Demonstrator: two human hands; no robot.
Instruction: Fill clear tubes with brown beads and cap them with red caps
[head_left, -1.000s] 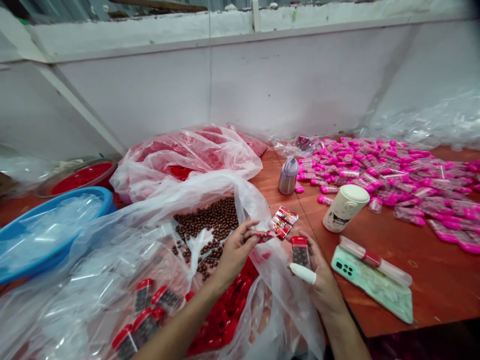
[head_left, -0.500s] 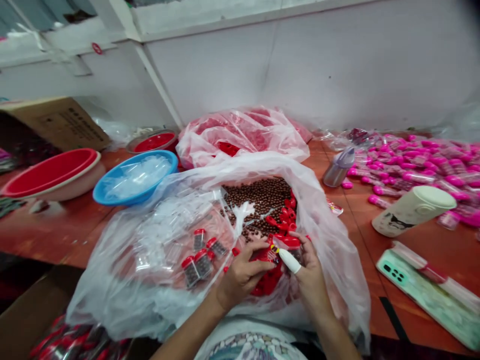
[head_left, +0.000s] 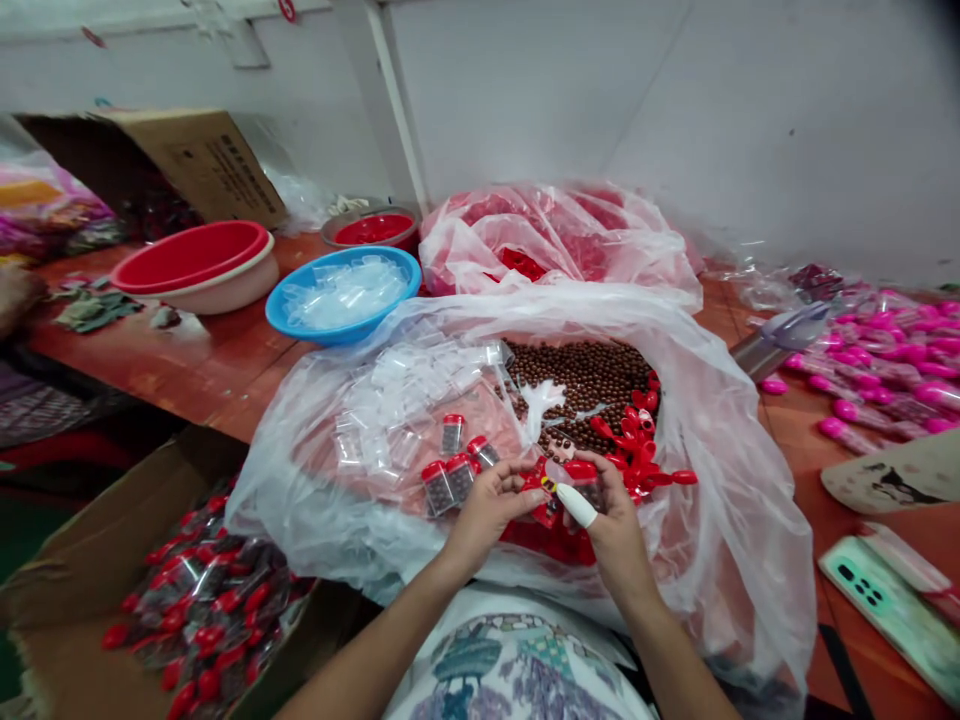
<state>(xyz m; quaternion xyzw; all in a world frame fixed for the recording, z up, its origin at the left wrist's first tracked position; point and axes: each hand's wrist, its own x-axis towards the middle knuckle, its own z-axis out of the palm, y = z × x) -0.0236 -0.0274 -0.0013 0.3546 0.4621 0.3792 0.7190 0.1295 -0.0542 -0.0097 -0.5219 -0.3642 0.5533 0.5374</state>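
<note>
Over the plastic-lined work area, my left hand [head_left: 491,505] pinches a small red piece with a yellow-and-black mark [head_left: 549,484]; its exact kind is unclear. My right hand [head_left: 616,515], with a white cover on the thumb, grips a small clear jar with a red lid [head_left: 585,478], filled with dark balls. The hands almost meet at the marked piece. Left of them stand several filled red-lidded jars [head_left: 452,480]. Brown balls [head_left: 577,375] lie beyond the hands, beside red spoon-like pieces [head_left: 637,440]. Clear empty jars [head_left: 405,385] are heaped at the left.
A blue basin [head_left: 341,325] of clear plastic pieces and a red basin [head_left: 199,255] stand at the back left. A carton [head_left: 67,620] of red-lidded items sits below the table edge. Pink-capped tubes [head_left: 900,350], a cup [head_left: 885,475] and a phone [head_left: 889,600] are at the right.
The view has turned left, so table things appear farther right and more of the lower carton shows. Both hands keep their close hold on the jar and the red piece.
</note>
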